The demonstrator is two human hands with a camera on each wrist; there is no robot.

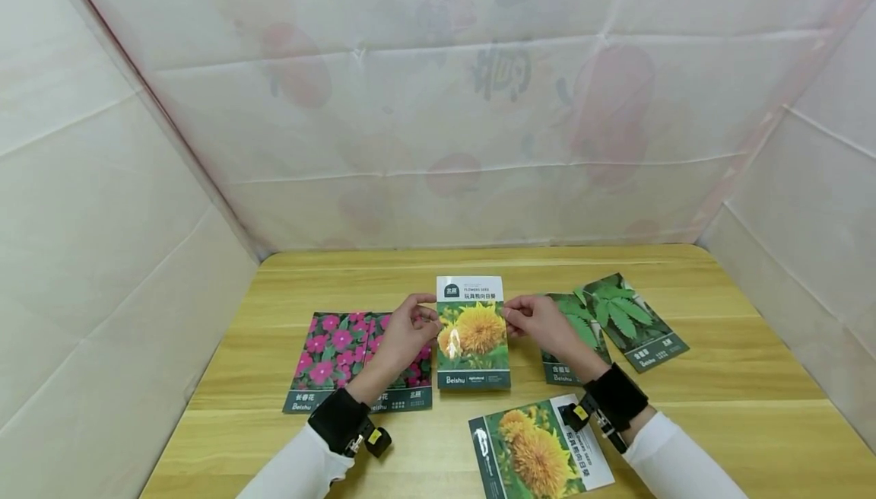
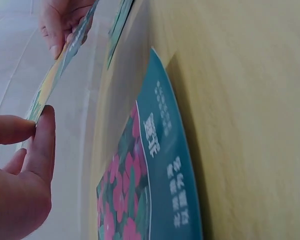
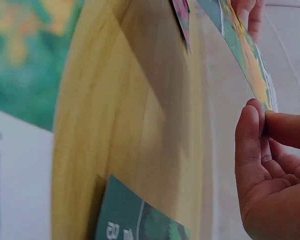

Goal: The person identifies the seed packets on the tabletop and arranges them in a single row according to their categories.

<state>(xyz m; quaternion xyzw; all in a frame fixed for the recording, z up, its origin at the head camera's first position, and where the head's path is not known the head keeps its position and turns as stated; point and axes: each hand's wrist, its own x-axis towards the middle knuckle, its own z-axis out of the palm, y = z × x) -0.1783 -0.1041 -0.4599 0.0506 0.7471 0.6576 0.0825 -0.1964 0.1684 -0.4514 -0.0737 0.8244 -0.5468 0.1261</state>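
Observation:
Both hands hold one seed packet with a yellow sunflower picture [image 1: 479, 335], raised above the table with its front facing the head camera. The left hand [image 1: 405, 335] pinches its left edge between thumb and fingers, and the right hand [image 1: 544, 324] pinches the right edge. In the left wrist view the left fingers [image 2: 42, 142] grip the packet's thin edge; the right fingers [image 3: 250, 135] do likewise in the right wrist view. A second sunflower packet [image 1: 534, 449] lies turned sideways near the front, below the right wrist.
Pink-flower packets [image 1: 328, 354] lie overlapping at left, partly behind the left hand. Two green-leaf packets [image 1: 633, 320] lie at right, one partly covered by the right hand. The wooden table [image 1: 739, 423] meets pale fabric walls [image 1: 438, 126] at its back and sides.

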